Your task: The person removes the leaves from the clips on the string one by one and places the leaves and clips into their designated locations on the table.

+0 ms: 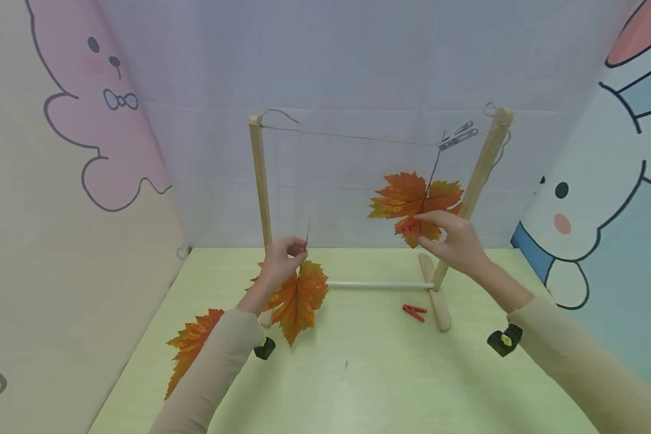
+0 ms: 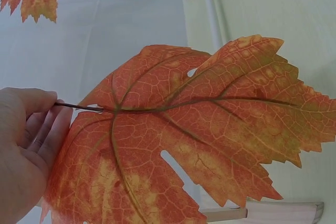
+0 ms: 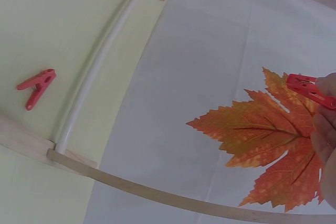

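Observation:
My left hand [image 1: 284, 259] pinches the dark stem of an orange maple leaf [image 2: 199, 108], whose blade hangs below the fingers over the table. Between the thumb and fingers of my right hand [image 1: 450, 238] is a red clothespin [image 3: 310, 88]. Right behind that hand a second maple leaf [image 1: 418, 199] hangs by its stem from the string [image 1: 352, 136]. A grey clothespin [image 1: 458, 137] clips this stem to the string near the right post.
A wooden frame with a left post [image 1: 260, 181], a right post [image 1: 480, 175] and a white bottom rod [image 1: 380, 285] stands on the table [image 1: 380, 386]. Another red clothespin [image 1: 414, 312] lies by its right foot. One more leaf [image 1: 195, 343] lies at the left, partly under my sleeve.

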The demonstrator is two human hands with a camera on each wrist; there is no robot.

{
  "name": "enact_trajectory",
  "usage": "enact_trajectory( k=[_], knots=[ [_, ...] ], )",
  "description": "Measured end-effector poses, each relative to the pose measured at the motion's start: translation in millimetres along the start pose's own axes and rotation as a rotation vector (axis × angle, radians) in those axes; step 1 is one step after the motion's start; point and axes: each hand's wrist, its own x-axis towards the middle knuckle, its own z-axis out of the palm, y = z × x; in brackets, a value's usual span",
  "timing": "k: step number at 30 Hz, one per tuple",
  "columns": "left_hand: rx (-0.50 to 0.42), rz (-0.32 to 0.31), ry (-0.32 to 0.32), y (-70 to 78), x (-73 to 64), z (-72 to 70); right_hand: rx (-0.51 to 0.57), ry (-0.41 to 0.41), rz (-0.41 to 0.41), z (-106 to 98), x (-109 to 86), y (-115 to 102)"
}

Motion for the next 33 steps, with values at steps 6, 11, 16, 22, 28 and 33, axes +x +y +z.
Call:
enact_trajectory(
  k=[6,11,16,22,28,33],
  knots=[
    [-0.021,-0.037,-0.029,-3.1,-3.6,1.1,-0.014,-0.008,0.023,3,-13.5,4],
    [-0.047,-0.045,-0.030,-6.4,-7.2,1.2,-0.016,-0.021,0.055,3,-22.1,5],
    [-0.069,-0.046,-0.015,-11.8,-11.1,3.1,-0.002,-0.017,0.072,5,-32.3,7],
    [-0.128,-0.096,-0.028,-14.0,-17.6,4.0,0.051,-0.022,0.095,11,-45.5,10],
    [-0.143,-0.113,-0.044,-19.5,-22.8,5.0,0.042,-0.031,0.132,16,-57.7,12],
    [-0.150,-0.112,-0.067,-25.1,-28.2,5.1,0.041,-0.054,0.162,20,-67.8,11]
  ],
)
